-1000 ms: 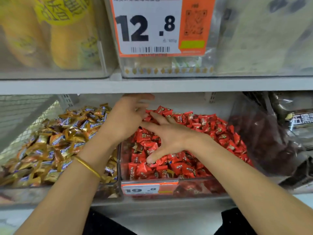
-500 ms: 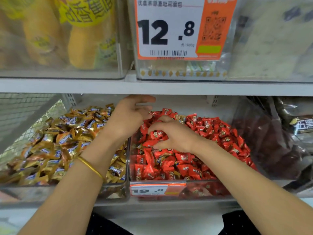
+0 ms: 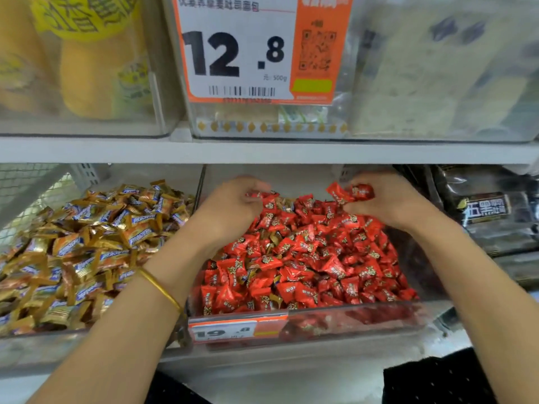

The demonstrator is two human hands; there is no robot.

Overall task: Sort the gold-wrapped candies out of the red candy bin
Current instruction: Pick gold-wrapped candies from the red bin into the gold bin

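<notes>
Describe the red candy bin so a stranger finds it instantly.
Find the white shelf board under the big 12.8 price tag; look just beneath. The clear bin there holds red-wrapped candies and wears a 19.8 tag, with gold candies left of it and dark packets right.

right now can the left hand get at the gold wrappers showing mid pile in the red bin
Probably yes. The left hand is already in the red candy bin, close behind the gold-wrapped candies, which lie uncovered, though its fingers seem curled on red candies.
</notes>
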